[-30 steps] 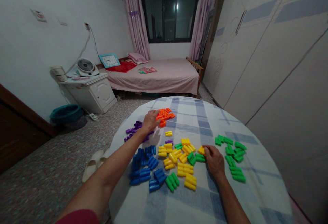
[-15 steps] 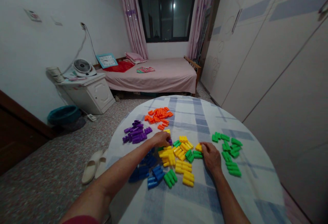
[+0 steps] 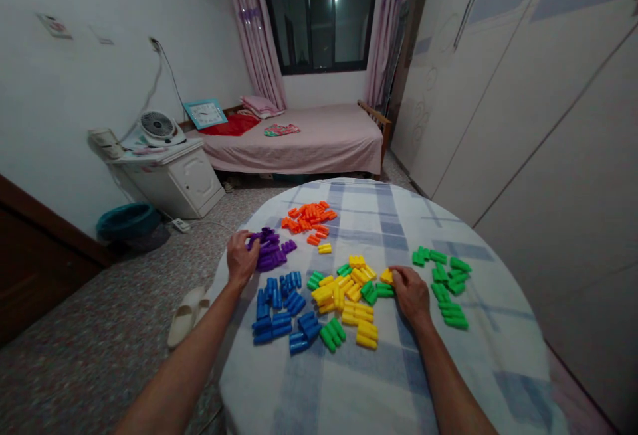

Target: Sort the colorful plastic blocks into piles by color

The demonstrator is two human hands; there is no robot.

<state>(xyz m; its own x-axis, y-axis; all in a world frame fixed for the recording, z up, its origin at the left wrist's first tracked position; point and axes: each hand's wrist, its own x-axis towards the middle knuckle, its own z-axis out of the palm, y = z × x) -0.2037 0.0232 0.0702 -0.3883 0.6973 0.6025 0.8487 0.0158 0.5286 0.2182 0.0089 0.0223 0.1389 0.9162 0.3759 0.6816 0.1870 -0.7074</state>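
Note:
At the left side of the table, my left hand (image 3: 241, 257) has its fingers curled round a purple plastic building block at the edge of the purple blocks (image 3: 272, 260). My right hand (image 3: 413, 292) pinches a yellow building block (image 3: 387, 276) near the middle, just beside a green block (image 3: 384, 289). Between my hands lies a heap of yellow blocks (image 3: 327, 294) with several green ones mixed in. Blue blocks (image 3: 272, 329) are grouped nearest my left forearm. My fingers partly hide the pieces they touch.
Orange blocks (image 3: 310, 216) lie toward the far edge, with a lone yellow block (image 3: 324, 248) in front of them. Green blocks (image 3: 452, 314) are spread at the right. A checked cloth (image 3: 369, 395) covers the round table. Beyond stand a bed (image 3: 329, 143) and a white cabinet (image 3: 184, 182).
My left hand has moved left from the yellow heap to the purple blocks, and the purple piece at its fingers has left the heap. My right hand stays on the yellow block.

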